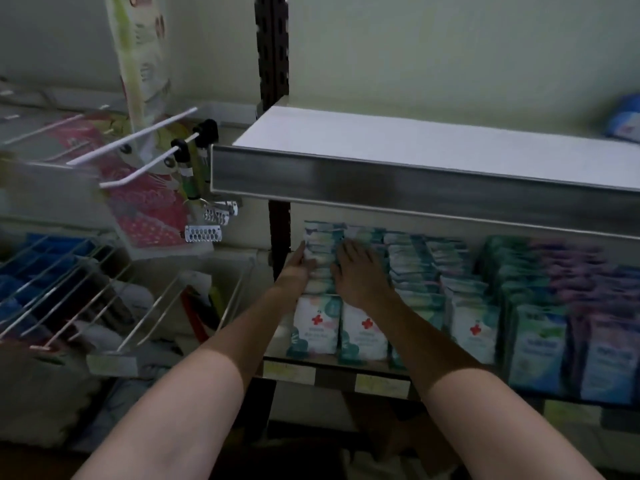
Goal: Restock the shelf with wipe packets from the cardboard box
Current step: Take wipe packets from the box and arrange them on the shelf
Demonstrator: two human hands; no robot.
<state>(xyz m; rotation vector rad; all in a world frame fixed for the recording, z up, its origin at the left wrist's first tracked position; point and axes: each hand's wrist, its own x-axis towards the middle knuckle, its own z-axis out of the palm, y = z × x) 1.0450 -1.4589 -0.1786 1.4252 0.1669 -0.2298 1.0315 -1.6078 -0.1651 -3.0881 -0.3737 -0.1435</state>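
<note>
Resting both hands on shelved wipe packets.

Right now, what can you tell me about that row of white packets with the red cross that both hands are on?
The row of white packets runs front to back at the left end of the lower shelf, under the upper shelf. The packets stand upright, look like soft plastic, and the front one shows a red cross and teal leaf shapes. The left hand presses its left side; the right hand lies flat on top, also covering the next row.

arms: 2 | sleeves: bare forearms | jewellery: unseen | gloves: unworn
</note>
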